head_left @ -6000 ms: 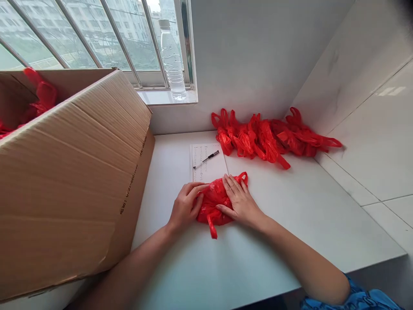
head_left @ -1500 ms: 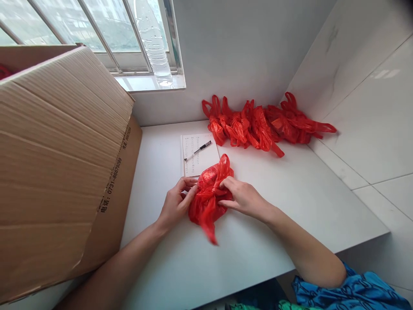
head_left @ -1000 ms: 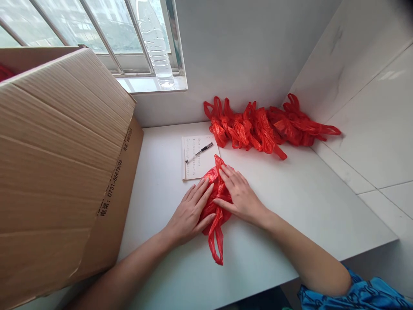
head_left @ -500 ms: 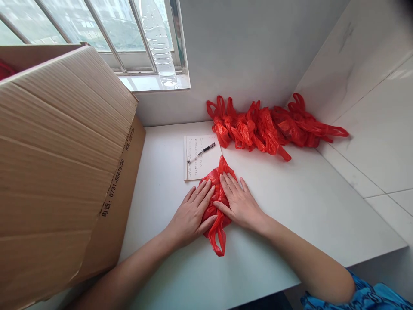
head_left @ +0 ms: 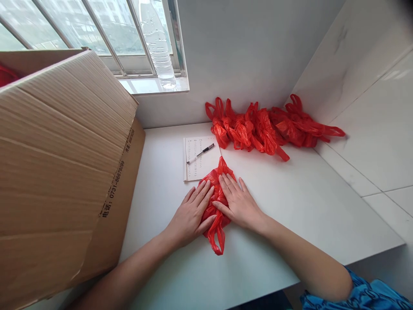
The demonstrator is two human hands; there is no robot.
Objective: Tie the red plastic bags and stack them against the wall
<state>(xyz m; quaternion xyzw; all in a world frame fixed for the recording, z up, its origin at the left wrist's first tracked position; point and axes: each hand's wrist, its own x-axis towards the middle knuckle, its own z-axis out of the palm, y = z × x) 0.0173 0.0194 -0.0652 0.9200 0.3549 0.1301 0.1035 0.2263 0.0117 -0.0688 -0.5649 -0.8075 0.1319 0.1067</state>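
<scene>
A red plastic bag [head_left: 219,228] lies on the white table in front of me, its handle loops pointing toward me. My left hand [head_left: 193,211] rests flat on the bag's left side with fingers stretched out. On the right side of the same bag my right hand [head_left: 240,200] lies flat, its fingers extended. Both palms touch the plastic, and neither hand is closed around it. What the bag contains is hidden. Just beyond it sits an open notebook [head_left: 193,170] with handwritten columns and a black-and-clear pen [head_left: 203,151] across the page.
Several knotted red bags [head_left: 267,129] are piled along the wall at the back right. A large cardboard box [head_left: 64,163] with red contents stands at the left. On the windowsill is a clear plastic bottle [head_left: 161,60]. The white table [head_left: 309,206] ends at a front edge.
The view has shifted very slightly. Both hands stay flat on the red bag, with no visible movement of the things around them.
</scene>
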